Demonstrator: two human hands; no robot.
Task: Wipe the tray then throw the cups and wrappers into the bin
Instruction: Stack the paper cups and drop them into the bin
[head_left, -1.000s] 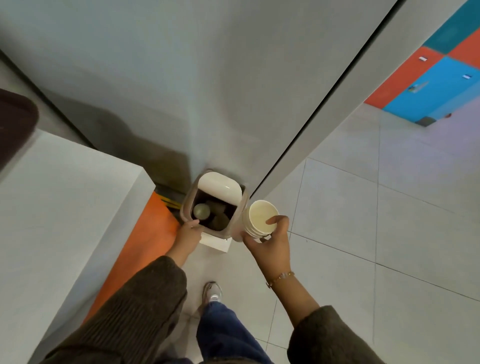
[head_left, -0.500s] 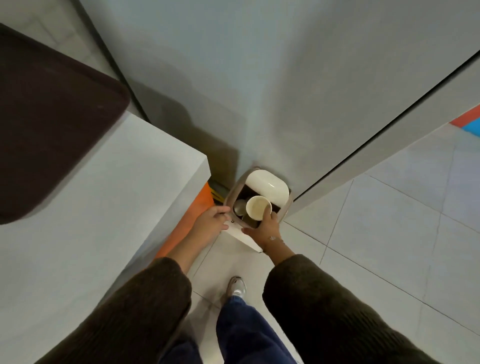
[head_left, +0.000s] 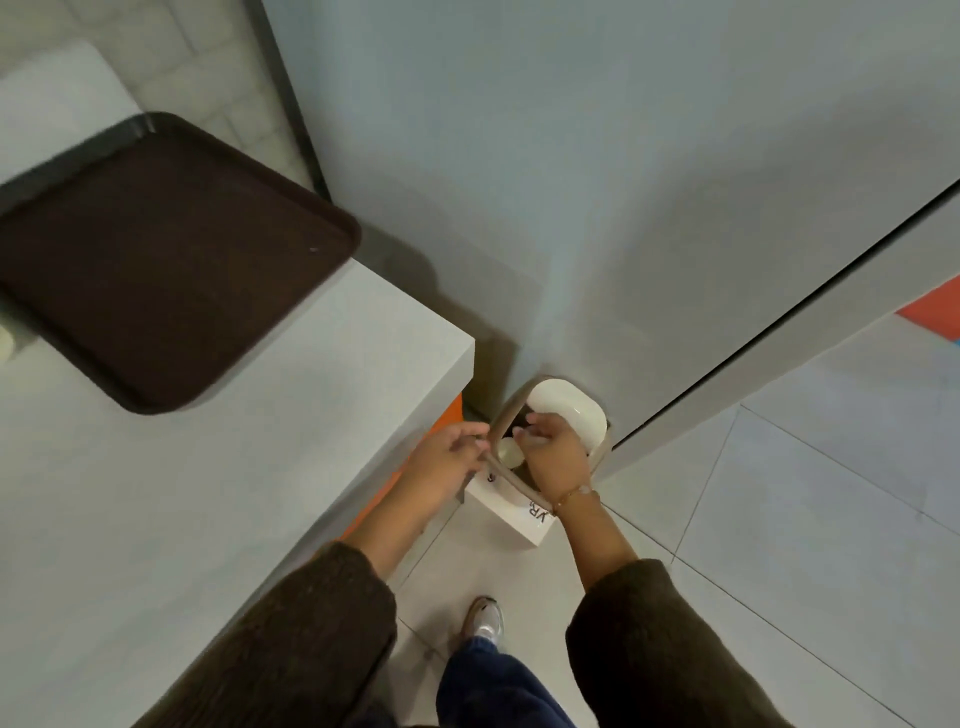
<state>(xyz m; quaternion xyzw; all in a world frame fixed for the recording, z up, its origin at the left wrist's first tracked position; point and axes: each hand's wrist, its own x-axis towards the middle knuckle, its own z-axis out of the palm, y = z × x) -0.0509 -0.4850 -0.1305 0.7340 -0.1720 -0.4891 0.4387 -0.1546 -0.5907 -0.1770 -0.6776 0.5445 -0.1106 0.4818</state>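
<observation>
L hand (head_left: 448, 458) gripping rim of small white lidded plastic bin (head_left: 524, 512), frame ctr | R hand (head_left: 551, 457) reaching inside, fingers curled, contents unclear | pale paper cup (head_left: 510, 451) lying in bin | dark brown plastic tray (head_left: 156, 260) sitting upper left on grey counter (head_left: 234, 493)

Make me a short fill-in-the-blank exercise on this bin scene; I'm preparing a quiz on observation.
1. The brown tray lies on the ____.
2. The bin's lid is ____.
3. The right hand reaches over the ____.
4. The left hand touches the bin's ____.

Missing words: counter; open; bin; rim
</observation>
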